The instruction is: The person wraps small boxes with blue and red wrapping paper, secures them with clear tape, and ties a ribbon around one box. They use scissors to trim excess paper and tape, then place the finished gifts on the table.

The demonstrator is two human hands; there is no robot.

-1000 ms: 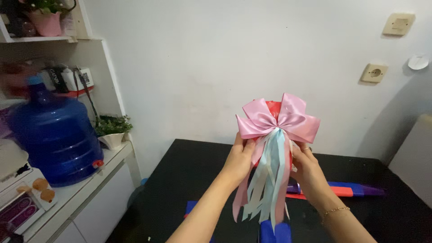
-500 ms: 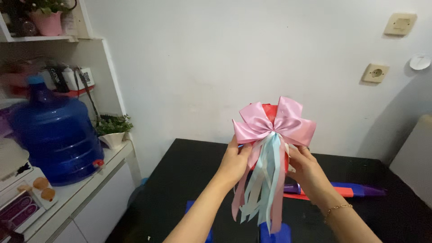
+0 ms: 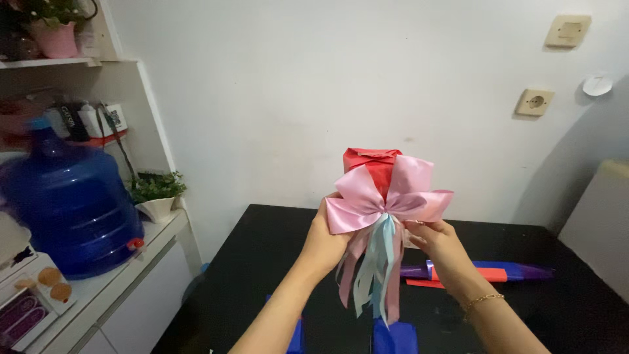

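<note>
I hold up a red wrapped parcel above the black table. A large pink ribbon bow sits on its front, with pink and pale blue streamers hanging down. My left hand grips the parcel from the left, fingers tucked behind the bow's left loop. From the right, my right hand holds the parcel and bow at the knot's level; a thin bracelet circles that wrist. The parcel's lower part is hidden by the bow and streamers.
A purple, red and blue wrapping roll lies on the table at right. Blue paper pieces lie at the near edge. On the white counter at left stand a big blue water jug and a small potted plant. The white wall is close behind.
The bow has slid lower on the parcel, so the red top now shows above it. Both hands dropped slightly with it.
</note>
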